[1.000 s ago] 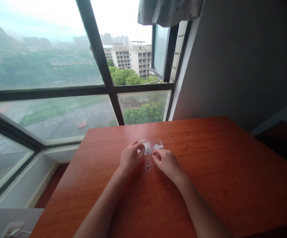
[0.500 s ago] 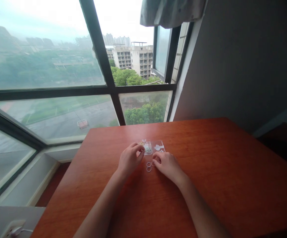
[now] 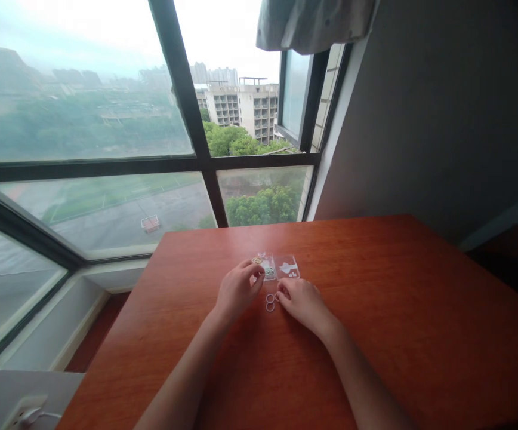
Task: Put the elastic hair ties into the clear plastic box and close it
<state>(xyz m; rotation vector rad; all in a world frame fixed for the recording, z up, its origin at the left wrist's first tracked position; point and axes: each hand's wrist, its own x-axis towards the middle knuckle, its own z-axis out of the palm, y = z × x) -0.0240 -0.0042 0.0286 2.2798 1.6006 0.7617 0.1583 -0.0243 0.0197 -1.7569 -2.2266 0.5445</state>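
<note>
Beside a small clear plastic box (image 3: 273, 278) is my left hand (image 3: 240, 285); its thumb and fingers are curled together at the box's left side. Whatever may be between those fingertips is hidden. Small pale rings and some yellowish rings (image 3: 256, 261) lie in the box. The see-through lid (image 3: 288, 268), with white marks on it, lies folded open on the right. Just in front of the lid my right hand (image 3: 301, 300) is closed, thumb and index finger at a pale ring (image 3: 277, 297). Two more pale rings (image 3: 270, 303) lie on the table between my hands.
The reddish-brown wooden table (image 3: 402, 310) reaches to the window (image 3: 265, 194) at the back. A grey wall (image 3: 420, 131) stands on the right. At the lower left is a wall socket with a plug (image 3: 28, 416).
The whole view has shifted slightly. My right hand sits a little lower relative to the lid, so more of the lid shows. My left hand has hardly moved.
</note>
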